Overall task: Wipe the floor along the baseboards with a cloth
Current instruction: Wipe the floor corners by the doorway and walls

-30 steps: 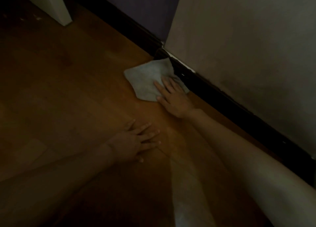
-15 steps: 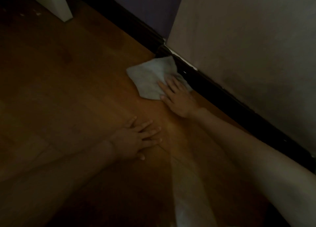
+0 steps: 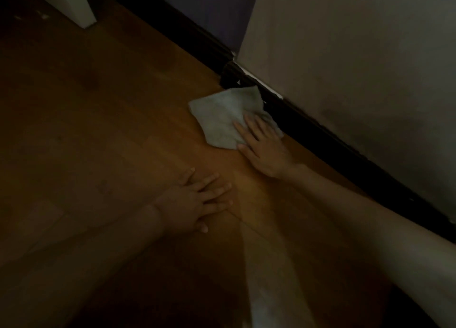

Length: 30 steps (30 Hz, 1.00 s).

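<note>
Fingers of the right hand lie straight and spread flat on the near edge of the pale cloth, pressing it to the wooden floor without curling round it. That cloth is spread flat on the floor just beside the dark baseboard, its far corner touching the trim near the wall corner. Nearer the person, the left hand rests palm down on the bare floor, fingers straight and slightly splayed, holding nothing, apart from the cloth.
</note>
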Motion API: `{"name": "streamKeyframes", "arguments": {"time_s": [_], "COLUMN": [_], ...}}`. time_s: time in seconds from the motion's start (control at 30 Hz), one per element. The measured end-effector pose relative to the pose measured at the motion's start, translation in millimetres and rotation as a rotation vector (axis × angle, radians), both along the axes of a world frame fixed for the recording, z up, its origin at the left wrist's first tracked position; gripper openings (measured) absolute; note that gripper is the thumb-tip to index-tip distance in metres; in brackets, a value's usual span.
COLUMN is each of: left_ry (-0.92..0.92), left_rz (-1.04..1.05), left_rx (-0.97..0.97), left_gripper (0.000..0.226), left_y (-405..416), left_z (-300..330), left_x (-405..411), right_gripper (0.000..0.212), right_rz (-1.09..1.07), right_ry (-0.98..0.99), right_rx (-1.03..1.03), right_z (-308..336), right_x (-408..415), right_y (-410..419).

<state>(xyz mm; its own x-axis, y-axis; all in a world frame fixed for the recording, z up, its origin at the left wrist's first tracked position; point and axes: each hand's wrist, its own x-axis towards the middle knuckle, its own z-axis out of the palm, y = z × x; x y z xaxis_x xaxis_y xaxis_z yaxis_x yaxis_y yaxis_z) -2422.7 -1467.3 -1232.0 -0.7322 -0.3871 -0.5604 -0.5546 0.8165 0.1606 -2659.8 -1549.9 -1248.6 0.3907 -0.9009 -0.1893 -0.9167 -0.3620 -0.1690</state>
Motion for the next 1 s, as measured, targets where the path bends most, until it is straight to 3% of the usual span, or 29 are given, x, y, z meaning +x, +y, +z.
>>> {"name": "streamKeyframes", "arguments": {"time_s": [0.23,0.47,0.7,1.0], "left_ry": [0.007,-0.003,0.011,-0.014], "left_rz": [0.013,0.003,0.013,-0.014], "left_rx": [0.01,0.009,0.017,-0.029], "left_gripper": [0.073,0.071,0.074,0.072], "left_y": [0,0,1,1], "left_z": [2,4,-1,2], "left_x": [1,1,2,-1], "right_gripper": [0.055,0.055,0.056,0.062], "right_rz": [0.082,0.046,0.074,-0.034], "right_ry": [0.01,0.022,-0.013,0.013], "right_rx": [0.043,-0.02,0.074,0.0], "right_z": [-4,-5,-3,-7], "right_x": [70,6,85,-8], "right_y": [-66,-16,-82,5]}}
